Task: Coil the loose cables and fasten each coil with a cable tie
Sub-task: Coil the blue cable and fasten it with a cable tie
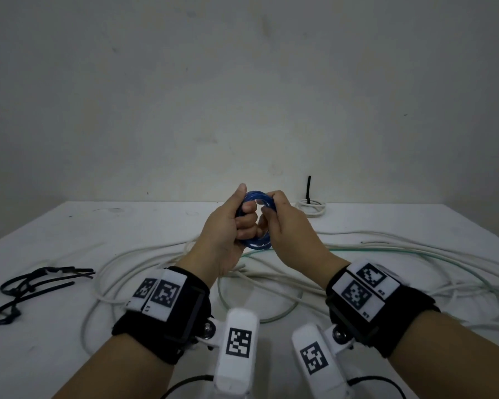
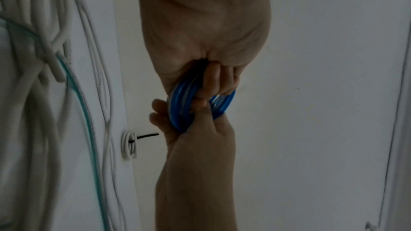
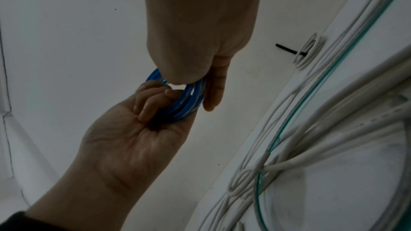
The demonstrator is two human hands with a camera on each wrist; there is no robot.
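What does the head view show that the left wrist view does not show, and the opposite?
Only the head view shows the black cable ties lying on the table and both wrist cameras. Only the left wrist view shows the left hand from its palm side. Both show the blue coil, gripped by both hands, and the tied white coil.

- White surface (image 1: 144, 226) w/ dark scuffs + specks, far-left area esp.
- Plain grey-white wall (image 1: 242, 96) behind, faint smudges, meets surface's back edge.
- Dim, bluish light overall.
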